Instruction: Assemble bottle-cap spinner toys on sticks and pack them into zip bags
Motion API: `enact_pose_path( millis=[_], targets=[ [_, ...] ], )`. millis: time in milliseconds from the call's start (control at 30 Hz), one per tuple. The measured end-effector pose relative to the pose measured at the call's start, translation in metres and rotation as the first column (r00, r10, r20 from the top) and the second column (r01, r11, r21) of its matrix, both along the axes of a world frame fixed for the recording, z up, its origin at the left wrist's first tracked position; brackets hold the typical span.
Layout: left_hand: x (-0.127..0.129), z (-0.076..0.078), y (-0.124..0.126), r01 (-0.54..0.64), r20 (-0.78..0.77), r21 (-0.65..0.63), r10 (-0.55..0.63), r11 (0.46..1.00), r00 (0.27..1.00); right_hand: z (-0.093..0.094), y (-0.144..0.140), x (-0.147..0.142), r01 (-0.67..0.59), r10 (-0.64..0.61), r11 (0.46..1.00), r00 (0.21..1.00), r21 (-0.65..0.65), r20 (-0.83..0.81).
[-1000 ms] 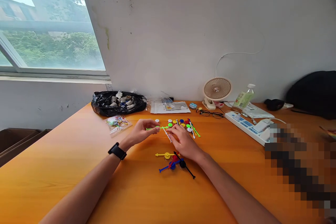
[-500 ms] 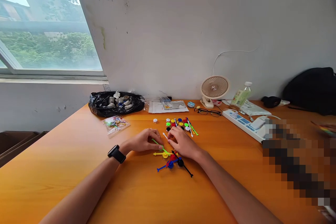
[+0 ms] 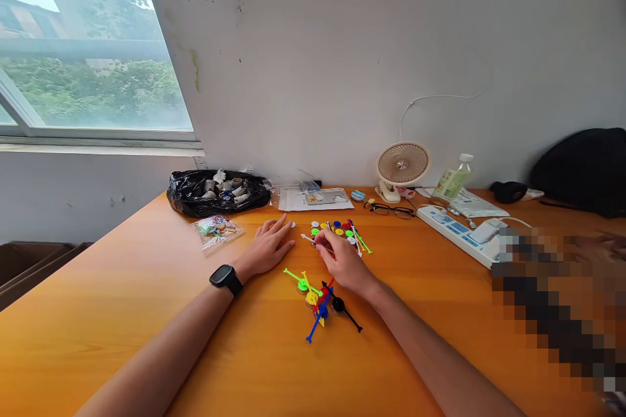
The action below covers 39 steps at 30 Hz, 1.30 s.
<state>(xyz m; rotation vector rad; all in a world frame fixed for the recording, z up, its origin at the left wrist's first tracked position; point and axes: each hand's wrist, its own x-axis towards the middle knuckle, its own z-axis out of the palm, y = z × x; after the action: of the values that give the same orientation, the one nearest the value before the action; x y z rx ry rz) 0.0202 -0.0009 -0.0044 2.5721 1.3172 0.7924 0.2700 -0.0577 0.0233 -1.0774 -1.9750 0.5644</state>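
Note:
My left hand (image 3: 267, 247) lies with fingers stretched out over the table, just beside a small white disc (image 3: 293, 225) that its fingers partly hide. In my right hand (image 3: 342, 260), thumb and fingers pinch a white arrow (image 3: 306, 236) whose tip points left. Near my wrists stands a cluster of spinners: a green spinner (image 3: 302, 285), a yellow spinner (image 3: 312, 300), a blue spinner (image 3: 321, 311) and a black spinner (image 3: 338, 304). A red arrow (image 3: 327, 290) is partly covered among them. Behind my right hand sit several coloured discs (image 3: 339, 232) and loose arrows (image 3: 362, 238).
A clear bag of coloured parts (image 3: 218, 233) lies left, before a black plastic bag (image 3: 218, 193). Along the back are a white sheet (image 3: 288, 199), glasses (image 3: 390, 210) and a fan (image 3: 402, 165). At right are a bottle (image 3: 454, 177) and a power strip (image 3: 454, 234).
My left hand has let go of the green spinner and moved forward and left towards the white disc, its fingers opening. The yellow and blue arrows have turned. The white arrow stays in my right hand.

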Motion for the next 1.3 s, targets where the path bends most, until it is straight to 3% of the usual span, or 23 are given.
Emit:
enact_pose_path(
  millis=[167,300,500,667,800,1100,1300],
  targets=[
    [0.004,0.01,-0.008,0.041,0.101,0.011,-0.042,0.999,0.994,0.001,0.001,-0.002,0.006,-0.003,1.0,0.993,0.021,-0.119],
    [0.007,0.015,-0.012,0.098,0.304,-0.149,-0.049,0.984,0.951,0.004,0.001,-0.001,0.036,-0.03,0.999,0.978,0.025,-0.207],
    [0.019,0.02,-0.02,0.229,0.593,-0.319,0.005,0.92,0.805,0.014,-0.002,-0.003,0.039,-0.078,0.993,0.926,-0.112,-0.37],
    [0.026,0.028,-0.029,0.366,0.698,-0.403,0.023,0.839,0.715,0.015,-0.005,-0.008,-0.125,0.018,0.97,0.895,-0.211,-0.445],
    [0.028,0.038,-0.037,0.461,0.722,-0.413,-0.026,0.785,0.691,0.014,-0.008,-0.01,-0.131,0.031,0.971,0.899,-0.201,-0.436],
    [0.031,0.035,-0.04,0.463,0.669,-0.364,-0.119,0.808,0.733,0.01,-0.009,-0.011,-0.096,0.036,0.981,0.943,-0.167,-0.33],
    [0.029,0.036,-0.039,0.372,0.612,-0.315,-0.113,0.873,0.783,0.008,-0.006,-0.007,0.057,-0.073,0.995,0.973,-0.078,-0.22]
  ],
)
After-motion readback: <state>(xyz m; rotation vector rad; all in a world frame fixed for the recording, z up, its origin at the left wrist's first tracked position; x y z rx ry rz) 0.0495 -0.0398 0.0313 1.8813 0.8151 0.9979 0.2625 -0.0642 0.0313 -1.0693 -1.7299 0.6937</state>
